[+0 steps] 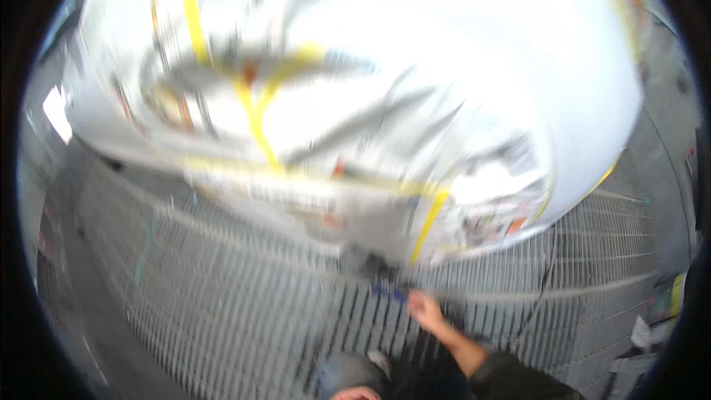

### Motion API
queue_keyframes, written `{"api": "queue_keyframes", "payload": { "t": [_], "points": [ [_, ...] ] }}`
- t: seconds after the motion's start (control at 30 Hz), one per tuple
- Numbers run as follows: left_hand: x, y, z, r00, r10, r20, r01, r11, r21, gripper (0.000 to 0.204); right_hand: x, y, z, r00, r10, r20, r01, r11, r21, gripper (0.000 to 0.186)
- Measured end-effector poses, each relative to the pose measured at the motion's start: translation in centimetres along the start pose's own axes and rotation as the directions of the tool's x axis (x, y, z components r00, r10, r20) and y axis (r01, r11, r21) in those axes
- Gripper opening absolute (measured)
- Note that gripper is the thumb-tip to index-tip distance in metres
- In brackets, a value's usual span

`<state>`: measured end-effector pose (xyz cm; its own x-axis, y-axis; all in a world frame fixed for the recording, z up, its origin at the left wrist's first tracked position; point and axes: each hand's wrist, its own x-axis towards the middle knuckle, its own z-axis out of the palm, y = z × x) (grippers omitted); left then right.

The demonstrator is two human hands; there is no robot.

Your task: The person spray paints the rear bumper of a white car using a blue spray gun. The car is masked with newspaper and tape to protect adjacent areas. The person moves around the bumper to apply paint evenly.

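My right hand (425,311) reaches forward from a dark sleeve, its fingers closed at one end of a small blue object (390,292). Motion blur hides what kind of object this is. Just beyond it, a dark blurred shape (366,261) sits at the lower edge of a large white rounded body (474,81) covered in wrinkled film or paper and yellow tape (255,122). A patch of skin at the bottom edge seems to be my left hand (355,394); its fingers are not clear. Beside it is a grey rounded shape (352,372), perhaps my knee.
Slatted metal grating (244,281) forms the floor under and around the white body. A thin dark cable (546,274) runs over the grating on the right. At the far right lie a pale scrap (641,332) and a yellow-green item (677,295).
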<state>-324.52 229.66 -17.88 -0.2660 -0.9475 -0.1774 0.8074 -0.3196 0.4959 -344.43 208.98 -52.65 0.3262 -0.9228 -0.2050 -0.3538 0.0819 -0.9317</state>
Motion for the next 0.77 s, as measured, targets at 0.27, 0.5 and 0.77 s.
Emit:
{"api": "queue_keyframes", "payload": {
  "t": [0.27, 0.5, 0.77],
  "points": [
    [2.9, 12.0, 1.6, 0.574, 0.750, -0.328, -0.227, 0.531, 0.816, 0.041, -17.2, -5.2, -9.7, 0.932, 0.353, 0.075, -0.356, 0.867, 0.347, 0.038],
    [6.9, 32.2, 24.2, -0.741, 0.548, 0.387, -0.302, -0.787, 0.538, 0.042, -23.4, 0.9, -10.3, 0.917, -0.025, -0.398, 0.006, 0.999, -0.050, 0.033],
    [22.1, 47.0, 51.1, -0.551, -0.048, 0.833, 0.222, -0.971, 0.091, 0.032, -27.1, -8.5, -14.4, 0.777, 0.295, -0.557, -0.306, 0.949, 0.076, 0.038]
  ]
}}
